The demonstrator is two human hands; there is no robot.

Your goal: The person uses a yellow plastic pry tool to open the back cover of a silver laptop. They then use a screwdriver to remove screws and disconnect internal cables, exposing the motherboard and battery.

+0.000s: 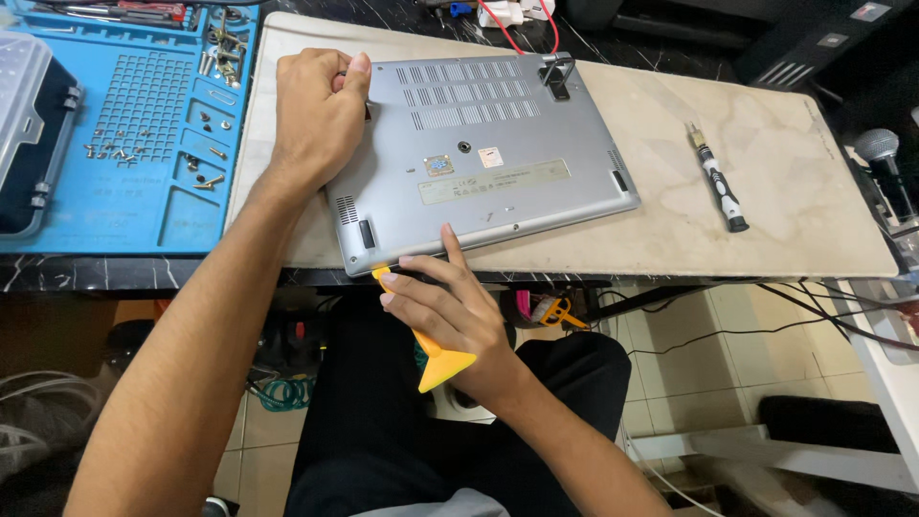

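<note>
A silver laptop [498, 158] lies bottom up on a beige mat [785, 182]. My left hand [314, 115] grips its far left corner, thumb on the bottom cover. My right hand [450, 306] holds a yellow plastic pry tool [442, 367], whose tip is pushed into the seam at the laptop's near left edge. My index finger rests on the cover's near edge.
A blue repair mat [144, 201] at the left holds several loose screws [115, 151] and a clear plastic case [27, 124]. A black-and-silver screwdriver [718, 179] lies right of the laptop. A microphone [885, 163] and cables sit at the far right.
</note>
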